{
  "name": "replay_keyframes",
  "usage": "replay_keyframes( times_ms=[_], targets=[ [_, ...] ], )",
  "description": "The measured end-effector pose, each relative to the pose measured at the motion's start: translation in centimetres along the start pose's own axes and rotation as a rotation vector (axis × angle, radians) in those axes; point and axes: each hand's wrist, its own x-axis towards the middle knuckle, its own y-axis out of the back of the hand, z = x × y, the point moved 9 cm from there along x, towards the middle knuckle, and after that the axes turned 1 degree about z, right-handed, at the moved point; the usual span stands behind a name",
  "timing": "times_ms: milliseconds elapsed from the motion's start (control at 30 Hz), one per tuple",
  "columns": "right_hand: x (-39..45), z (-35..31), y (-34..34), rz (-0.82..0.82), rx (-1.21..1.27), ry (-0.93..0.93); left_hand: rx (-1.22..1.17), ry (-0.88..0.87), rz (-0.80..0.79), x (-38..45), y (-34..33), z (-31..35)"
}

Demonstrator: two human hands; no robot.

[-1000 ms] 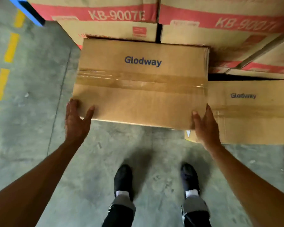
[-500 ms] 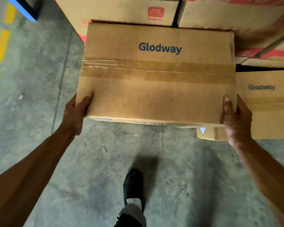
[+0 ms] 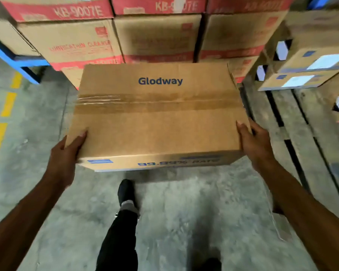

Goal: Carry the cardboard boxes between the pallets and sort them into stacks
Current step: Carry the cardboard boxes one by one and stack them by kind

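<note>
Both arms extend forward. The left hand (image 3: 64, 153) grips the near left corner of the cardboard box (image 3: 157, 122), thumb flat on the top face. The right hand (image 3: 255, 142) clasps the near right corner likewise. The box is held between the hands, clear of the concrete floor (image 3: 184, 222). Its top reads "Glodway" above a tape seam; the near side shows blurred blue print, apparently "99.99%". Stacked cartons (image 3: 70, 42) behind read "KB-9007E".
</note>
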Motion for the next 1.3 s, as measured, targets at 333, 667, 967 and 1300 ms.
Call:
replay_keyframes(
  times_ms=[333, 667, 967, 1300],
  targets=[
    [-10.2, 0.1, 32.6, 0.179, -0.044, -0.030, -0.085, 0.101, -0.114, -25.7, -14.0, 5.9],
    [-5.8, 6.2, 50.2, 0.285, -0.014, -0.100, -0.038, 0.163, -0.220, -31.3, -32.3, 7.3],
    [11.4, 11.5, 58.3, 0.223, 0.041, -0.154, -0.019, 0.186, -0.201, -28.0, -51.4, 6.6],
    [33.4, 19.9, 63.8, 0.207, -0.010, -0.191, 0.001, 0.185, -0.104, -21.5, -72.4, 5.7]
  ],
)
